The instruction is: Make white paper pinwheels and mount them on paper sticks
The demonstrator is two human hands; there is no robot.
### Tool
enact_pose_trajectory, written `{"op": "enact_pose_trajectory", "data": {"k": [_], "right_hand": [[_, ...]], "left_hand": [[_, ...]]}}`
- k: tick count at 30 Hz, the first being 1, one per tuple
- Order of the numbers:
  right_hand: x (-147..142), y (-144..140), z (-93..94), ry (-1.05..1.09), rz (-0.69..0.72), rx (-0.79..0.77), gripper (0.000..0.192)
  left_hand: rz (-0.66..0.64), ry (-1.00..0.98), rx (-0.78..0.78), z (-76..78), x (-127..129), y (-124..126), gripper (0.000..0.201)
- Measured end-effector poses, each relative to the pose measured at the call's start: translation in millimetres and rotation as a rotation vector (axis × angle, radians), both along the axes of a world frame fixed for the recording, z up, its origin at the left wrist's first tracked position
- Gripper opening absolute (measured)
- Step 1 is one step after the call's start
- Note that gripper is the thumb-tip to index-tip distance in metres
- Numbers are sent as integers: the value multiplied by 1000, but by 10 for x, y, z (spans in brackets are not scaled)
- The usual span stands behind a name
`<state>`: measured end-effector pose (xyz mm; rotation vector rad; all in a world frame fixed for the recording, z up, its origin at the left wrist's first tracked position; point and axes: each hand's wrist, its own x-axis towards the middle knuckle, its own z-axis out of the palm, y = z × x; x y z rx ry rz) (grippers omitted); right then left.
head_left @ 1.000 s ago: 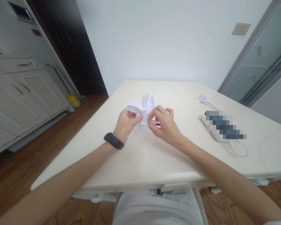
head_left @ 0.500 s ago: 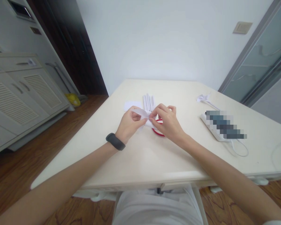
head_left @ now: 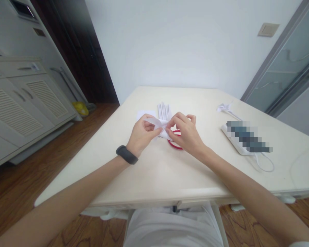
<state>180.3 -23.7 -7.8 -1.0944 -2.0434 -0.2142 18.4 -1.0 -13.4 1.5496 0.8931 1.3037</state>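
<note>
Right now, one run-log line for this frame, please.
left hand: pinching white paper strip | right hand: pinching same strip | red ring: on table under right hand

A cream table (head_left: pixel 154 171) carries everything here. Directly beyond the fingertips lies a bundle of white paper strips (head_left: pixel 163 110), with a flat white paper sheet (head_left: pixel 143 114) just left of it. Under the right hand's fingers a red ring (head_left: pixel 175 143) rests flat on the top, partly hidden. Well to the right of the fingers sits a white power strip (head_left: pixel 243 142) with its white cable (head_left: pixel 265 164) looping toward the near edge, and beyond it a small folded paper piece (head_left: pixel 223 107).
</note>
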Motion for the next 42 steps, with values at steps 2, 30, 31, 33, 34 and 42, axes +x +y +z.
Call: {"op": "enact_pose_trajectory", "data": {"k": [2,30,31,33,34,42], "right_hand": [[-1,-4,5,-8,8,2,6],[9,23,-10,-18,18,-30,5],[11,22,-9,-20,17,-30,4],[15,18,-5,-20,16,-31,4],[16,16,-2,-19,17,-33,4],[21,16,26,-13,32,-35,5]], "left_hand": [[-1,6,-4,2,1,-3,25],[-73,11,-43,11,0,9,24],[-79,8,-43,11,-1,10,24],[-92,1,-46,7,-5,11,23],[-97,-4,-48,5,-8,11,23],[-166,-25,-28,-10,-35,22,22]]}}
